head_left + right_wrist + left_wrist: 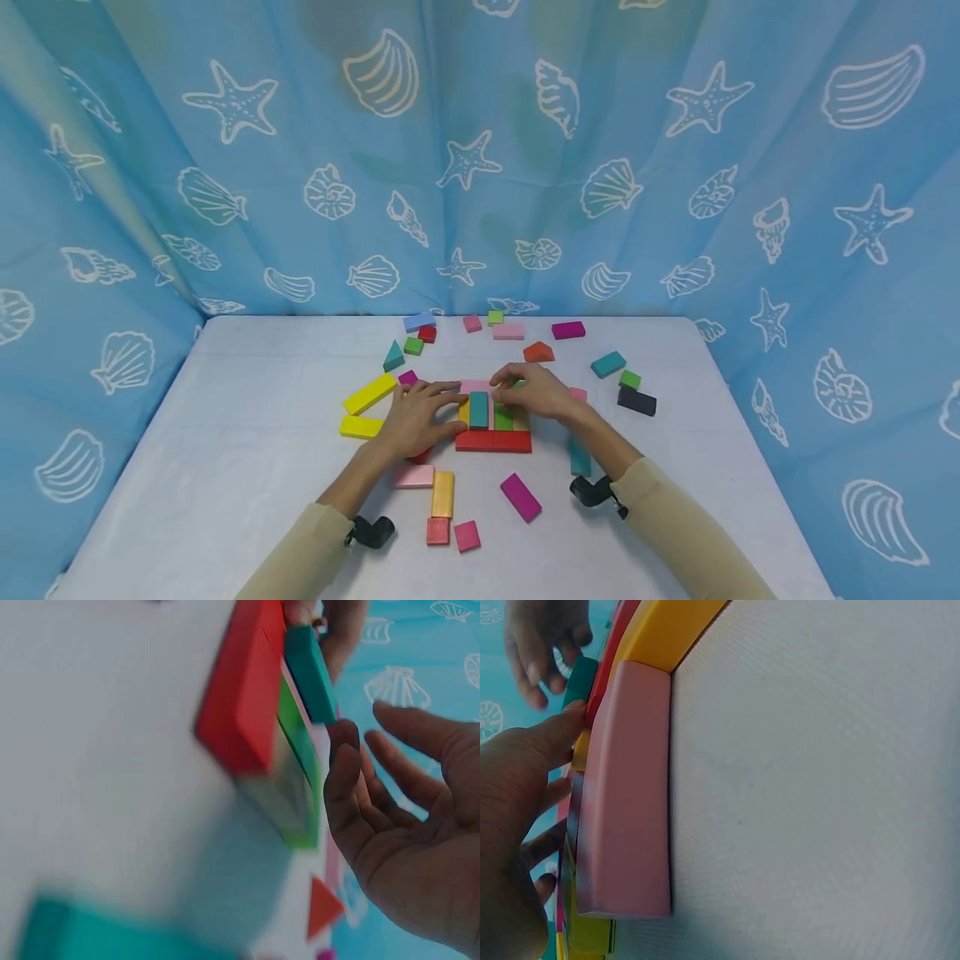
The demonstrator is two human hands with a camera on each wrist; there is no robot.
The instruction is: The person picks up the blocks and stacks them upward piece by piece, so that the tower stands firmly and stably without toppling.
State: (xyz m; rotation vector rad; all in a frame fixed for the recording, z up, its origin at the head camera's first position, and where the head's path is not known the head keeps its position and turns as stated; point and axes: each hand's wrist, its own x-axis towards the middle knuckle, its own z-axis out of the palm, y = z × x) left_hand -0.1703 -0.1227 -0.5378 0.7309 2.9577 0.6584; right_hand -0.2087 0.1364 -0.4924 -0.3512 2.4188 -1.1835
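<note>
My left hand (pixel 422 417) is at the left side of a low arrangement of blocks, thumb and forefinger extended toward it. The thumb touches a teal block (pixel 582 681) that lies raised on the others. Curved but holding nothing, the fingers of my right hand (pixel 409 795) hover by the teal block's near end. Two red blocks (pixel 493 442) form the front row. Behind them are a yellow block (pixel 464 412), a green block (pixel 503 417) and a tan block (pixel 521 419), with a pink block (pixel 474 387) at the back.
Loose blocks surround the arrangement: yellow ones (pixel 370 393) at left, a black one (pixel 637 401) at right, a magenta one (pixel 521 497) in front. An orange block (pixel 442 494) adjoins a pink block (pixel 413 476) near my left forearm. A patterned blue curtain (pixel 465 208) hangs behind the table.
</note>
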